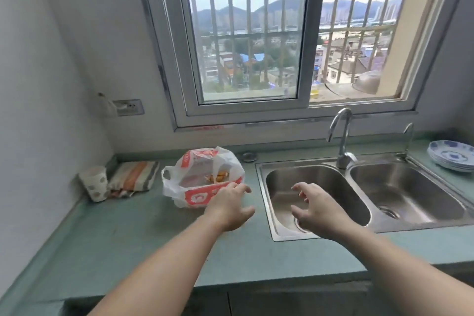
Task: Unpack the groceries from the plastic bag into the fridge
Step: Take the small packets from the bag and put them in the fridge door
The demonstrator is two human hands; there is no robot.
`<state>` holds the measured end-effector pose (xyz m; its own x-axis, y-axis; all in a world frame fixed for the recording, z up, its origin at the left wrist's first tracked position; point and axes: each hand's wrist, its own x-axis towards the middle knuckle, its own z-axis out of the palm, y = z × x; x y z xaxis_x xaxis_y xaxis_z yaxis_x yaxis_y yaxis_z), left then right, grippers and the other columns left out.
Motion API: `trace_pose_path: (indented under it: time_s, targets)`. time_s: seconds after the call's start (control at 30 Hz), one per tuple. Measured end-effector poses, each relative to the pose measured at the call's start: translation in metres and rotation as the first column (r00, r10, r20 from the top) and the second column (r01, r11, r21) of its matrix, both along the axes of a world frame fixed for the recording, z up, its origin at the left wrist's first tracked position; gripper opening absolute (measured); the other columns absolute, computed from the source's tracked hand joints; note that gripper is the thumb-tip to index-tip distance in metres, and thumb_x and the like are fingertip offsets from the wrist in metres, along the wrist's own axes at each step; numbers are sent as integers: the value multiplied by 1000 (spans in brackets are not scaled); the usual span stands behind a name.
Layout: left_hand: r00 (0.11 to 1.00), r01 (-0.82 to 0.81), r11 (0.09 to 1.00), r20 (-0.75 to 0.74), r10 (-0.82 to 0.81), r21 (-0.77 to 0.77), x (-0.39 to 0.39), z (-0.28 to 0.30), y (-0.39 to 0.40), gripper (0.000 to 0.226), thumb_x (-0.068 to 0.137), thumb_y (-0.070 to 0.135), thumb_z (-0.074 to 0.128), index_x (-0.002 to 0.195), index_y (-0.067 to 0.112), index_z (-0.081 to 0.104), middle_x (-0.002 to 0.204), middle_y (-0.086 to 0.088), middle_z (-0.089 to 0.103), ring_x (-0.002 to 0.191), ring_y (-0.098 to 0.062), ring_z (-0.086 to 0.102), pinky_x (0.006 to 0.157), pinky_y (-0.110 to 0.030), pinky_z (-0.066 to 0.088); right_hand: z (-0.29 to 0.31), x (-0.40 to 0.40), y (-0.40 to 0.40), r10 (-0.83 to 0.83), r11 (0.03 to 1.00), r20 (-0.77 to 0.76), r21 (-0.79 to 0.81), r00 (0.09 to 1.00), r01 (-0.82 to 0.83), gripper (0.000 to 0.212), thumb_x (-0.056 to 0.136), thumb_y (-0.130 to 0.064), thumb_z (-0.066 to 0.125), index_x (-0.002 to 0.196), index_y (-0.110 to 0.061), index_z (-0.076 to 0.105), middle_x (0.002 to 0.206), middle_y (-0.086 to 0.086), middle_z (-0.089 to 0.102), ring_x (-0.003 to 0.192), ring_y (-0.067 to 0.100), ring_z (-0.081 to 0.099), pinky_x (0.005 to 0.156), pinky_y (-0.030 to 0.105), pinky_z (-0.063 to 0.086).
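White-and-red plastic bag (202,182) sat just beyond the left hand (228,209); both hands, right hand (316,210) too, reached empty, fingers spread. Next: grasp its handles.

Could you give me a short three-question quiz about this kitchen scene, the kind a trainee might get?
1. True or false: the left hand is reaching at the white and red plastic bag on the green countertop.
2. What is the right hand hovering over? A) a stack of plates B) the left basin of the steel double sink C) a striped cloth
3. What stands left of the striped folded cloth?

Key: 1 true. 2 B. 3 a white paper cup with dots.
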<state>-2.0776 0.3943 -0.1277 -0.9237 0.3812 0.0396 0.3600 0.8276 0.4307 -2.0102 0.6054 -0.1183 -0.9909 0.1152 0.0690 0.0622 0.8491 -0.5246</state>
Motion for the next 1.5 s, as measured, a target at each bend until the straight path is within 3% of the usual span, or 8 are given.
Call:
trace_pose_path:
  time_s: [0.37,0.57,0.83,0.97,1.1,1.23,1.33,1.5]
  targets:
    - [940,-303,949,139,313,-83,-93,-17,-70,39,87,41,54,124,30,52,123,6,54,106,-14,58,91,-36,51,-28,-155,-57,272,962,66,-59,960,-268,41,86,-37,61,124,-23,53,108,-3,55,95,12,54,87,27,47]
    - [921,-341,939,184,344,-49,-170,-56,-112,42,85,34,56,127,28,54,124,2,58,111,-18,56,95,-37,48,-47,-223,-104,312,950,118,-55,943,-308,42,87,-33,59,127,-24,51,117,-3,55,98,11,53,86,27,47]
    - [917,-267,962,292,272,-60,-245,-125,-129,35,94,20,46,126,28,55,115,4,66,101,-19,61,85,-36,53,-95,-294,-157,258,966,143,-66,955,-251,28,93,-15,49,118,-16,62,107,3,68,98,19,63,87,36,53]
    - [905,-210,974,360,228,-87,-264,-148,-127,40,89,24,56,128,33,55,107,5,68,99,-18,62,86,-37,54,-124,-325,-180,242,954,308,-250,920,-167,40,93,-6,43,128,-17,58,121,2,65,112,18,59,99,33,48]
    - [901,-151,982,394,183,-111,-280,-158,-121,54,82,23,65,133,32,49,123,2,61,108,-20,59,91,-38,52,-134,-358,-168,192,959,385,-269,903,-89,55,88,1,39,137,-22,49,128,-3,57,117,21,54,94,26,44]
    - [936,-119,983,315,157,-137,-305,-164,-104,63,82,17,62,140,32,41,138,1,50,120,-23,53,95,-42,50,-138,-381,-135,148,971,342,-227,928,-71,57,87,5,41,135,-25,48,120,2,58,99,17,52,78,24,46]
    - [963,-80,989,246,109,-128,-324,-172,-89,61,86,13,55,142,33,39,147,5,41,126,-23,49,99,-44,48,-146,-392,-121,176,978,322,-168,930,-127,55,87,1,46,135,-28,49,124,1,61,101,19,56,82,26,48]
    - [984,4,993,176,17,-120,-348,-183,-65,41,89,18,55,130,23,56,134,-1,54,119,-26,53,97,-39,47,-156,-405,-121,277,961,349,-85,895,-264,45,86,-6,51,128,-22,55,115,0,63,106,22,59,83,24,43]
